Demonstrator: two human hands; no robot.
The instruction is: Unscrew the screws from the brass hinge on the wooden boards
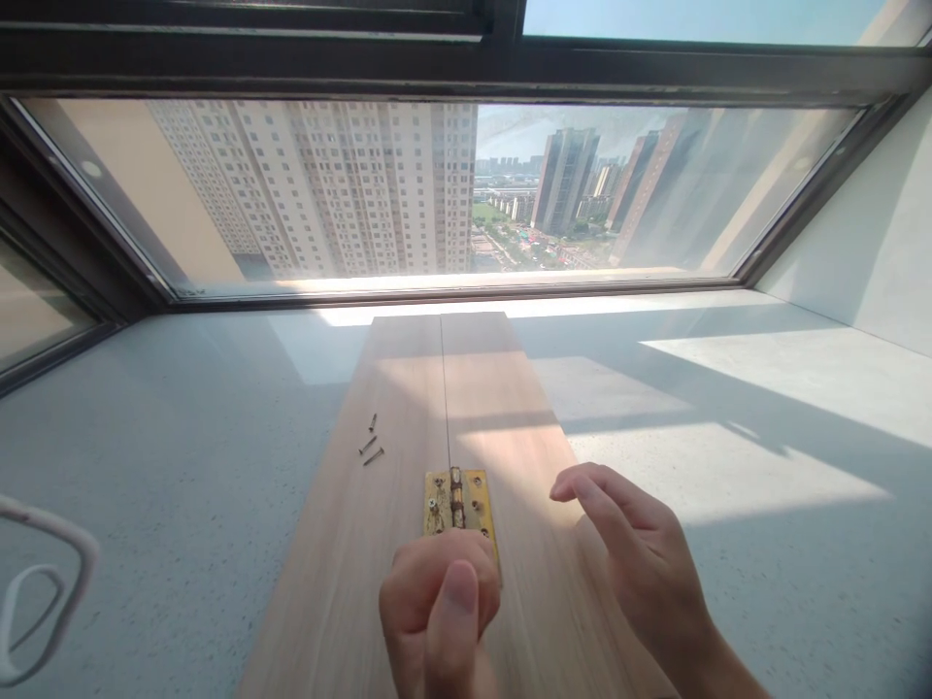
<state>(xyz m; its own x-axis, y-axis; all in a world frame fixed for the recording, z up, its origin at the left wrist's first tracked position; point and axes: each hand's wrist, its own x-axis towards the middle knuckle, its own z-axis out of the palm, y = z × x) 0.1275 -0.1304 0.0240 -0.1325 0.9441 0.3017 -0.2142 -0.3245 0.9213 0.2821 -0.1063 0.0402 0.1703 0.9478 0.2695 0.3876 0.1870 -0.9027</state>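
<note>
Hinge (458, 500), brass-coloured & worn, flat across seam (444, 388) btwn left board (349, 544) and right board (539, 563), just beyond L hand (441, 602), near end hidden by same; left of R hand (633, 544), w/ bare wood btwn. L hand folded into narrow fist, thumb laid along top; can't tell whether holding anything or touching hinge. R hand half-curled, fingertips bunched near outer edge of right board; nothing visible in fingers, can't tell re: hidden pinch. Cross-head screw (432, 505) in left leaf, just past L knuckles. Three loose screws (374, 456) farther out, ahead & to left of L hand, on left board. White loop (88, 551) well left of both hands; window frame (466, 293) far ahead.

Step in hand, prob.: screw work at hinge; direction of turn unclear. For a good result, shift L fist back a touch so as to see whole near end, then press leaf flat w/ fingertips, clear of screw head. Keep barrel dead in line w/ seam & boards butted tight, to avoid binding. Use R hand for steadying screw: low pinch, upright, min. side load. Push straight down, turn slowly, esp. given worn look; poss. stripped head otherwise. If driving in, save final tightening for last; if backing out, park w/ loose three, clear of L wrist.
</note>
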